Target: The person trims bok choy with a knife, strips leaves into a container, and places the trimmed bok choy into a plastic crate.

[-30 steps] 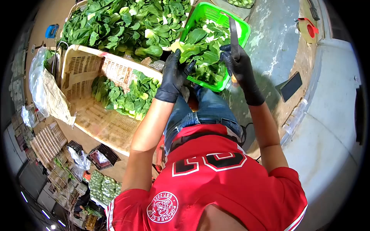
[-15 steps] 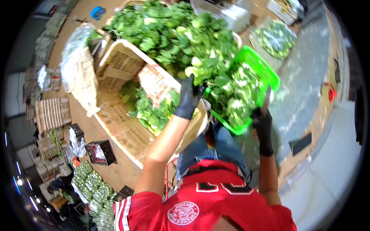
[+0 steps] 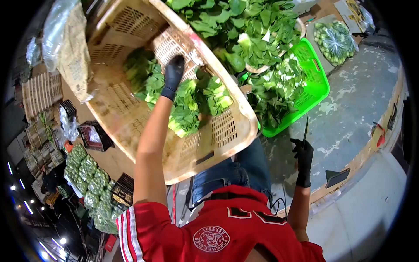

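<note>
My left hand (image 3: 174,75), in a black glove, reaches into the large beige crate (image 3: 126,144), over its leafy greens (image 3: 185,107). Its fingers look curled together, and what they hold, if anything, is hidden. On the right, my right hand (image 3: 303,159), also gloved, holds a knife (image 3: 306,129) with the blade pointing up and away from me. Between the two hands, the green basket (image 3: 321,83) holds loose leaves (image 3: 279,87). Behind the crate's rim lies a big heap of bok choy (image 3: 257,26).
A bagged bundle of greens (image 3: 335,43) lies at the upper right. A dark flat device (image 3: 337,177) is on the ledge to the right. Black crates (image 3: 94,135) and stacked bags of greens (image 3: 89,174) stand at the lower left. Plastic and sacking (image 3: 72,52) hang at the crate's left.
My left hand has gone from the heap, where it touched a bok choy, into the beige crate. My right hand has moved away from the green basket, still with the knife. The view has shifted.
</note>
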Motion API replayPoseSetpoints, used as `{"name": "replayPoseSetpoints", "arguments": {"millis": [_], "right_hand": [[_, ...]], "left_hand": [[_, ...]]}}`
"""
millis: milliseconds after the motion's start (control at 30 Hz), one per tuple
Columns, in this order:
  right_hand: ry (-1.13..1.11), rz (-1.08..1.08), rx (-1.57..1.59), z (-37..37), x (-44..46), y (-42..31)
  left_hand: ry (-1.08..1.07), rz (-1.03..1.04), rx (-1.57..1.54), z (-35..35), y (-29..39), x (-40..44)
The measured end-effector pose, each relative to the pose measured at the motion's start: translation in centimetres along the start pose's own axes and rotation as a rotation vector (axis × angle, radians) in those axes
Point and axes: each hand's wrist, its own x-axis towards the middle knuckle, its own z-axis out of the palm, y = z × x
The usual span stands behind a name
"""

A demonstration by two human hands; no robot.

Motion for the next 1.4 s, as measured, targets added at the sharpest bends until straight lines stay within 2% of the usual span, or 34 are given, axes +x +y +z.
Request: {"name": "replayPoseSetpoints", "arguments": {"millis": [33,67,100,167,233,300,367,467,500,567,633,667,767,800,833,867,900,967,1100,1167,1200,1267,1300,1333,1367,1400], "right_hand": [[-0.019,0.033,-0.026,0.5,0.3,0.4],[-0.039,0.071,-0.092,0.8,0.1,0.6],[-0.026,0.089,-0.069,1.3,-0.1,0.5],[0.006,0.119,-0.014,2.6,-0.7,0.6],[-0.025,0.146,-0.046,2.8,-0.6,2.0],[-0.046,0.164,-0.038,3.0,-0.7,2.6],[-0.074,0.151,-0.081,3.4,-0.6,2.0],[-0.055,0.030,0.037,4.2,-0.8,1.4],[-0.043,-0.033,0.114,4.6,-0.8,1.1],[-0.090,0.013,0.131,5.1,-0.9,-0.5],[-0.148,0.002,0.097,5.2,-1.4,-1.7],[-0.174,0.034,-0.098,5.3,-2.0,-4.5],[-0.140,-0.385,-0.213,6.1,-3.1,-7.7],[-0.096,-0.638,-0.405,5.6,-3.4,-9.1],[-0.155,-0.682,-0.314,5.3,-3.6,-10.2],[-0.143,-0.767,-0.348,4.3,-4.6,-13.1],[-0.058,-0.914,-0.353,3.8,-4.7,-13.0],[-0.010,-1.055,-0.365,1.6,-5.5,-14.1],[0.026,-1.050,-0.343,-2.6,-6.4,-11.7],[0.056,-1.034,-0.364,-4.7,-6.9,-10.5],[0.063,-0.954,-0.338,-5.1,-6.2,-9.2],[0.075,-0.795,-0.284,-5.1,-2.3,-4.4],[-0.033,-0.564,-0.226,-5.7,0.4,-1.4],[0.004,-0.623,-0.262,-5.5,1.9,2.6],[0.038,-0.694,-0.307,-6.2,2.3,2.9],[0.035,-0.552,-0.160,-7.0,2.3,3.3]], "left_hand": [[-0.285,-0.069,0.095,1.4,-0.8,-3.0],[-0.520,0.067,0.416,2.7,-2.5,-5.0],[-0.572,-0.052,0.495,4.2,-4.2,-6.6],[-0.576,-0.247,0.617,4.9,-5.1,-7.8],[-0.497,-0.187,0.641,5.3,-7.9,-8.2],[-0.518,-0.184,0.659,4.9,-7.0,-7.5],[-0.498,-0.061,0.691,4.7,-7.0,-7.2],[-0.295,0.067,0.475,3.5,-5.1,-7.3],[-0.280,-0.111,0.241,2.8,-3.7,-8.0],[-0.260,-0.257,-0.272,0.3,-1.0,-8.6],[-0.233,-0.265,-0.455,-1.8,3.5,-9.3],[-0.252,-0.313,-0.482,-3.0,7.4,-9.6],[-0.380,-0.426,-0.475,-5.4,19.8,-10.4],[-0.387,-0.290,-0.348,-5.0,21.7,-11.4],[-0.374,-0.092,-0.166,-4.7,24.6,-12.0],[-0.401,-0.006,-0.165,-4.1,26.8,-12.8],[-0.437,0.075,-0.166,-3.6,28.7,-13.6],[-0.413,0.152,-0.216,-2.2,33.4,-15.3],[-0.483,0.127,-0.244,0.6,38.0,-17.4],[-0.483,0.299,-0.123,2.0,39.2,-17.9],[-0.481,0.383,-0.064,2.6,39.8,-18.0],[-0.586,0.325,-0.155,3.8,41.1,-18.8],[-0.623,0.329,-0.204,4.2,41.9,-19.1],[-0.643,0.256,-0.270,4.8,42.1,-19.5],[-0.633,0.245,-0.289,5.9,42.8,-19.1],[-0.626,0.216,-0.304,6.9,43.5,-18.8]]}}
